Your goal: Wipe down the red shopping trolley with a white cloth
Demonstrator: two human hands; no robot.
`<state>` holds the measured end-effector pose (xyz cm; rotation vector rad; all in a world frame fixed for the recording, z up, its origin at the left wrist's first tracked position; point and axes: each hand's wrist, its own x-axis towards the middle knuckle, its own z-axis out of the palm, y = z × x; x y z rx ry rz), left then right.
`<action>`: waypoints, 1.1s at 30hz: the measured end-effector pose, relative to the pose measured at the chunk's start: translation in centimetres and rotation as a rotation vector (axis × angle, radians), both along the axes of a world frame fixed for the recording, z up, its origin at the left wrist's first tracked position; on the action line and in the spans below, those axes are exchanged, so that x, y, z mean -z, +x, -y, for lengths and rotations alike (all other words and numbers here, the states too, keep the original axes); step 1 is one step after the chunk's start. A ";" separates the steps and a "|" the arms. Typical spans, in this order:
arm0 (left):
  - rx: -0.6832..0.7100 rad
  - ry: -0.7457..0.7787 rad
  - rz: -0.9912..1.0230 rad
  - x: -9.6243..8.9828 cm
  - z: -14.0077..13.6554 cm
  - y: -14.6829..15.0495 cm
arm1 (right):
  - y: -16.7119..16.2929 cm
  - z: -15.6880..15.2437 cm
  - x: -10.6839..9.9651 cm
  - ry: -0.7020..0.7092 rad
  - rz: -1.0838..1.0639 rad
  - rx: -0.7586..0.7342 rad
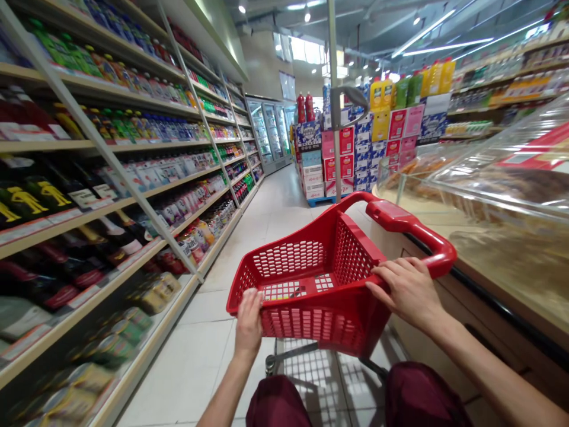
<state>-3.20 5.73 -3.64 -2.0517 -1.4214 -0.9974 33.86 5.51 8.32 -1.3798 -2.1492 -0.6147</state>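
A red plastic shopping cart (288, 320) with a lattice basket stands sideways in front of me. My left hand (249, 320) has its fingers folded over the near rim, close to the basket's narrow left end. Over the same rim, at the right end below the handle, my right hand (406, 290) is closed with its thumb along the edge. The thick red cart handle (438, 252) curves just above that hand, at the far right. Metal legs and a caster wheel (269, 364) show under the basket. My knees, in dark red trousers, are close to the cart.
Tall shelves (111, 198) of bottles and cans line the left side. A metal post (333, 59) rises behind the cart. Beyond it, stacked drink boxes (344, 160) sit on a blue pallet (320, 201). A counter with clear food covers (498, 172) borders the right. Glass-door coolers (271, 130) stand far back.
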 end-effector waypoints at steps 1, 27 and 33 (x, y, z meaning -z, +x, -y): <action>0.057 -0.008 -0.029 -0.2 0.0 1.4 | 0.1 0.0 0.0 0.006 0.000 -0.002; 0.098 -0.030 -0.044 0.1 -0.1 2.1 | -0.6 -0.6 0.3 0.067 -0.070 0.173; -0.055 0.013 -0.001 0.4 0.5 -1.6 | -0.4 -0.6 0.1 0.050 -0.111 0.171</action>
